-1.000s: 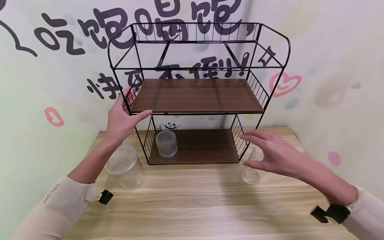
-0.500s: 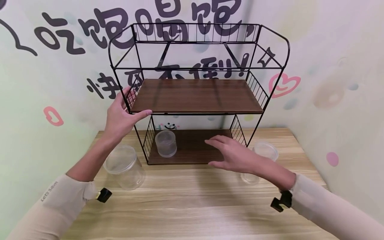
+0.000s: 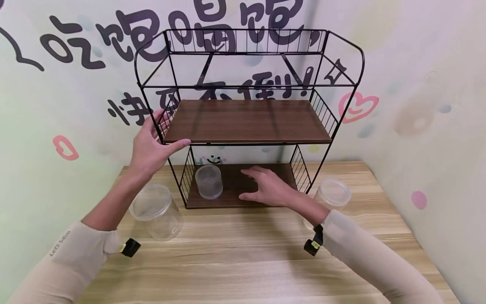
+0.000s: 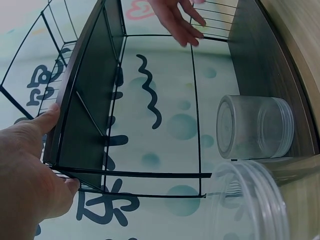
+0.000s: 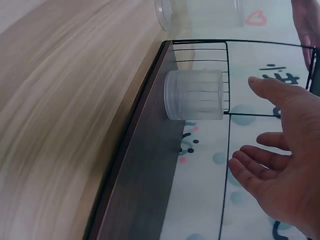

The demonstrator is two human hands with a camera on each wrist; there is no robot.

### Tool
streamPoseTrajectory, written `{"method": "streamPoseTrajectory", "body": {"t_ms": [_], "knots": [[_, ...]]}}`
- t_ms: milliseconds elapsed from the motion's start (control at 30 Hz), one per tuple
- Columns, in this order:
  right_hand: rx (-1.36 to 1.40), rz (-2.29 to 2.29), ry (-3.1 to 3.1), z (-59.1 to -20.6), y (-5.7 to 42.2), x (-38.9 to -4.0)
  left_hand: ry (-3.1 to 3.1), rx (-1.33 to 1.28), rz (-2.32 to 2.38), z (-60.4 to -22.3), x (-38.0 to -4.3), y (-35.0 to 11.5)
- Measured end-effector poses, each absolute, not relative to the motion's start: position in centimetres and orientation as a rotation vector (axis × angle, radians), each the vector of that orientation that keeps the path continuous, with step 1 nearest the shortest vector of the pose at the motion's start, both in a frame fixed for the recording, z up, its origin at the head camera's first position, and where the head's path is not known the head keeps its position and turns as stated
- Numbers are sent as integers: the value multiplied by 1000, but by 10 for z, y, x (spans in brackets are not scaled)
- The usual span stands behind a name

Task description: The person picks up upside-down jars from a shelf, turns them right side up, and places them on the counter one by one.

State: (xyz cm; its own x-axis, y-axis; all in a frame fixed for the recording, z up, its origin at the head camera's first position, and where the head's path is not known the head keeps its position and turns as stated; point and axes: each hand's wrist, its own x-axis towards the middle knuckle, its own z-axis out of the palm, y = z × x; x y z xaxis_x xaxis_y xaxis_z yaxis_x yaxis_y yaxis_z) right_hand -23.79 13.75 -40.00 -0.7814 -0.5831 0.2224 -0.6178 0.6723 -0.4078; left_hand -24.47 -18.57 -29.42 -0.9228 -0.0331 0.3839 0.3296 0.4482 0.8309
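Observation:
My left hand [image 3: 148, 147] grips the left side of a black wire rack at its middle brown board [image 3: 247, 122], thumb on the front edge and fingers behind the side wires. On the lower board [image 3: 235, 198] stands a small clear plastic jar [image 3: 209, 183], near the left end, its ridged end down in the left wrist view. My right hand [image 3: 267, 185] reaches over the lower board to the right of that jar, thumb and fingers spread apart and holding nothing. In the right wrist view, a gap separates the fingertips from the jar [image 5: 195, 95].
A larger clear jar [image 3: 161, 215] stands on the wooden table [image 3: 235, 261] to the rack's front left. Another clear jar [image 3: 333, 192] is at the right, partly behind my right forearm. A wall [image 3: 417, 76] with painted lettering rises behind the rack.
My right hand has moved left, from beside the right-hand jar to over the lower board, closer to the small jar. My left hand keeps its grip on the rack.

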Motion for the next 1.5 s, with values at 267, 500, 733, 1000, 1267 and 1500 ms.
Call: {"method": "streamPoseTrajectory", "body": {"t_ms": [267,500,733,1000,1267,1500], "knots": [[948,1025,-2823,-414,113,-255,-2358,-252,-1475,-296,-244,-184],[930,1009,-2812,-424,89,-265,-2352,-256,-1491,-297,-243,-184],[870,974,-2836,-431,67,-273,-2363,-255,-1491,-297,-244,-183],[860,945,-2837,-435,50,-281,-2364,-266,-1485,-296,-243,-183],[907,908,-2829,-440,34,-288,-2360,-259,-1503,-296,-242,-185],[863,868,-2851,-447,24,-294,-2317,-287,-1536,-297,-241,-185]]}}
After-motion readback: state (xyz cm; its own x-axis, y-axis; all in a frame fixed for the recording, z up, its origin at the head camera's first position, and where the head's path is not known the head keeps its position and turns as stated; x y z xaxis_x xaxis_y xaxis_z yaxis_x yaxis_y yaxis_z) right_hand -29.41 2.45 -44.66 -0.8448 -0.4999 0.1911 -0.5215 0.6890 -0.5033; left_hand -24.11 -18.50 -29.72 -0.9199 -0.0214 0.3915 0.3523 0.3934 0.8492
